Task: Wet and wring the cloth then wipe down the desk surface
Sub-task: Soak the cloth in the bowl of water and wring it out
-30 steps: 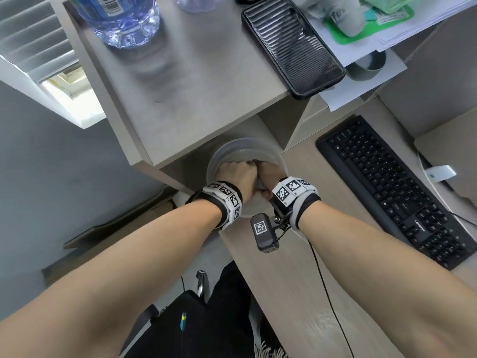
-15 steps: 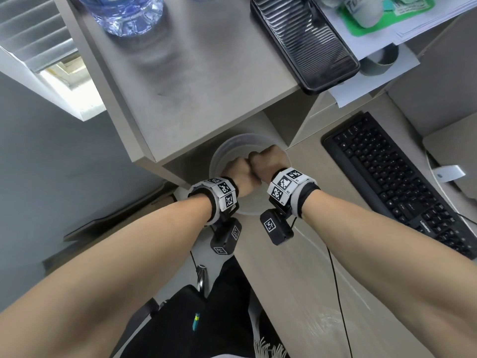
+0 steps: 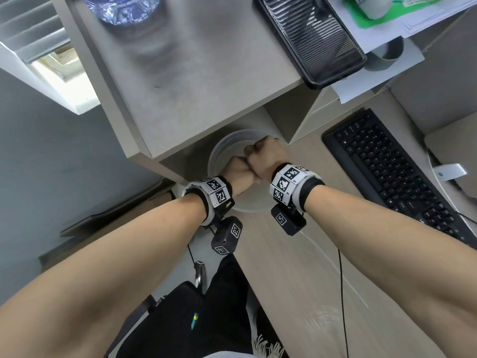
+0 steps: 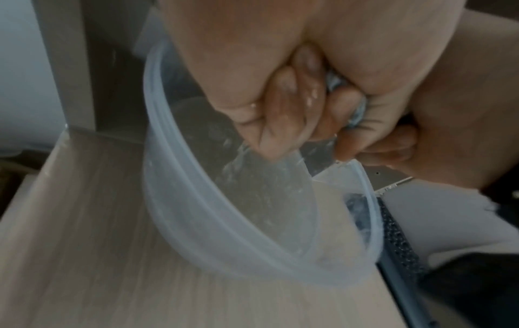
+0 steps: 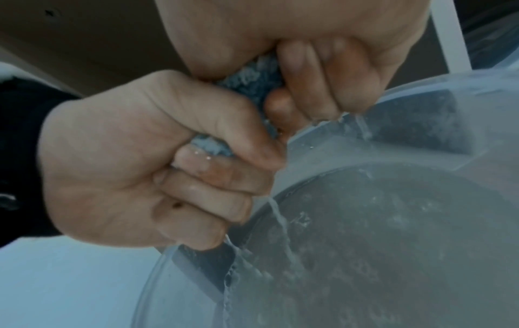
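Both fists meet over a translucent plastic bowl [image 3: 218, 157] that stands on the desk [image 3: 296, 267] under a shelf. My left hand [image 3: 236, 170] and right hand [image 3: 267, 153] each grip one end of a blue cloth [image 5: 248, 81], squeezed tight between them. Only small bits of the cloth [image 4: 335, 81] show between the curled fingers; in the head view it is hidden. Thin streams of water [image 5: 278, 213] run from the left hand [image 5: 168, 168] and the right hand [image 5: 323, 66] into the bowl [image 5: 365, 244]. The fingers [image 4: 283, 115] are wet.
A black keyboard [image 3: 402, 177] lies to the right on the desk. The shelf [image 3: 196, 73] above the bowl carries a black phone [image 3: 309, 37], a water bottle [image 3: 124, 9], papers and a tape roll [image 3: 386, 56]. A thin black cable [image 3: 342, 293] crosses the desk's wet front part.
Both fists have risen from inside the bowl to just above it. The right fist has twisted forward beside the left, and the left wrist camera now hangs in view.
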A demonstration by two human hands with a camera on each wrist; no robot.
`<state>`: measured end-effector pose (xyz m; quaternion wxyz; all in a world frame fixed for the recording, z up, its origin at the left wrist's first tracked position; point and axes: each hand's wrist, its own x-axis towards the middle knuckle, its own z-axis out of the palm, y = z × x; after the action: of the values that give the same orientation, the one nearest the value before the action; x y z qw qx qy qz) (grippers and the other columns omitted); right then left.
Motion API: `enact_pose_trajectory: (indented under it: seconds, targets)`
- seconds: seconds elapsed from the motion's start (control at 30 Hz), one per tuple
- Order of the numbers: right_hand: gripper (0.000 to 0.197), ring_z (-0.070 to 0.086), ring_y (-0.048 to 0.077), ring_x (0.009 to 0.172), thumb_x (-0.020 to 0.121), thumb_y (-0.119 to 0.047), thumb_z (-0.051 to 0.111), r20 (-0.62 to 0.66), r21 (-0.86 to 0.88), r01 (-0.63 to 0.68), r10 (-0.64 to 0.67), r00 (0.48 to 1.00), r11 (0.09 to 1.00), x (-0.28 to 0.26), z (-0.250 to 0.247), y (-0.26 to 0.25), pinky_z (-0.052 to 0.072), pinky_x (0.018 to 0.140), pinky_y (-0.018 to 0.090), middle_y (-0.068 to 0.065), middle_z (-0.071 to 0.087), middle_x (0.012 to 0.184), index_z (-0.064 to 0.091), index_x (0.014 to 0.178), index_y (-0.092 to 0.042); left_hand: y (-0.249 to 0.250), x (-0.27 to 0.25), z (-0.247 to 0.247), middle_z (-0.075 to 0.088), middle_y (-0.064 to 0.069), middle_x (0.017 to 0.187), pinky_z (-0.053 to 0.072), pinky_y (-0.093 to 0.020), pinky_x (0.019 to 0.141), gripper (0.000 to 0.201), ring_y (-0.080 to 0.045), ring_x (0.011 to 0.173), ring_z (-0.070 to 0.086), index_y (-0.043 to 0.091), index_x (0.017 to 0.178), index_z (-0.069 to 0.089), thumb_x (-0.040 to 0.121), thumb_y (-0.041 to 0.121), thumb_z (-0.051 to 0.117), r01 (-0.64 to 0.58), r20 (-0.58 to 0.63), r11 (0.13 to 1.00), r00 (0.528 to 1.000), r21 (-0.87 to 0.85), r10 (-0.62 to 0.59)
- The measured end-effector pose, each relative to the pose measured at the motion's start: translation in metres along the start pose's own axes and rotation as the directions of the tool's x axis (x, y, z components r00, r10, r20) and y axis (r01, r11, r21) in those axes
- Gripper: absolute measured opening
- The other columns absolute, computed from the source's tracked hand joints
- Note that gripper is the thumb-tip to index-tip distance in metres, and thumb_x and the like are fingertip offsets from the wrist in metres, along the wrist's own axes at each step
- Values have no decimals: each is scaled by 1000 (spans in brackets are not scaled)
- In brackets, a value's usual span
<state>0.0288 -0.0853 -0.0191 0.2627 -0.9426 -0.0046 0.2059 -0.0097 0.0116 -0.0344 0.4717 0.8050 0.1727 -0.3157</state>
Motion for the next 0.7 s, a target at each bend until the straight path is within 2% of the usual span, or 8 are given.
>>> enact_pose_trajectory:
  seconds: [0.17, 0.23, 0.3, 0.43, 0.5, 0.57, 0.6, 0.7]
  targets:
    - [33, 64, 34, 84, 90, -30, 44, 170, 124, -232, 210, 963, 965, 3, 4, 0, 51, 66, 32, 15, 63, 88, 62, 86, -3, -5, 2, -8, 72, -3, 71, 58, -38, 69, 17, -24, 70, 69, 18, 75, 71, 66, 32, 77, -72, 22, 966, 997, 246, 69]
    - [29, 63, 32, 69, 90, -27, 45, 380, 353, -471, 336, 862, 809, 2, 1, 3, 52, 51, 27, 18, 65, 87, 61, 83, -4, -5, 10, -7, 71, 1, 75, 59, -39, 73, 25, -24, 75, 68, 20, 75, 69, 67, 44, 67, -93, 9, 884, 995, 458, 99]
    - [36, 63, 28, 60, 93, -36, 45, 616, 453, -683, 353, 704, 573, -8, -6, 7, 51, 51, 26, 16, 65, 78, 61, 84, -5, 8, 2, -10, 70, 1, 84, 58, -38, 76, 30, -26, 82, 68, 22, 83, 67, 70, 48, 60, -121, 3, 768, 988, 629, 153]
    - [56, 63, 23, 45, 92, -61, 45, 741, 448, -775, 300, 601, 445, -18, -9, 13, 48, 40, 23, 12, 66, 69, 63, 89, -8, 18, -11, -11, 69, -13, 104, 53, -36, 76, 48, -32, 96, 68, 11, 117, 57, 82, 43, 66, -223, 74, 468, 946, 855, 315]
    - [52, 58, 22, 47, 96, -58, 40, 669, 459, -715, 324, 669, 527, -18, -10, 13, 49, 45, 25, 10, 60, 69, 58, 82, -11, 21, -13, -5, 70, -14, 105, 51, -39, 76, 38, -33, 96, 68, 8, 118, 55, 89, 32, 59, -245, 96, 384, 925, 890, 367]
    - [34, 52, 17, 61, 102, -39, 37, 495, 479, -534, 287, 820, 697, -17, -6, 15, 53, 66, 33, 3, 53, 79, 51, 77, -21, 26, -16, -2, 70, -13, 106, 51, -40, 78, 33, -33, 97, 68, 7, 117, 57, 90, 26, 56, -241, 97, 349, 918, 906, 384]
    - [27, 51, 15, 68, 103, -31, 39, 402, 510, -456, 267, 876, 729, -17, -2, 16, 51, 73, 32, 2, 52, 87, 52, 80, -23, 27, -17, -2, 71, -13, 105, 51, -39, 77, 34, -33, 97, 68, 8, 117, 58, 88, 26, 57, -228, 80, 373, 925, 900, 372]
    - [21, 57, 26, 89, 96, -20, 48, 242, 533, -410, 331, 912, 740, -14, 3, 15, 52, 81, 34, 8, 55, 99, 64, 94, -7, 23, -18, 1, 71, -11, 102, 54, -37, 76, 30, -33, 95, 67, 12, 111, 65, 84, 25, 58, -160, -10, 571, 959, 806, 282]
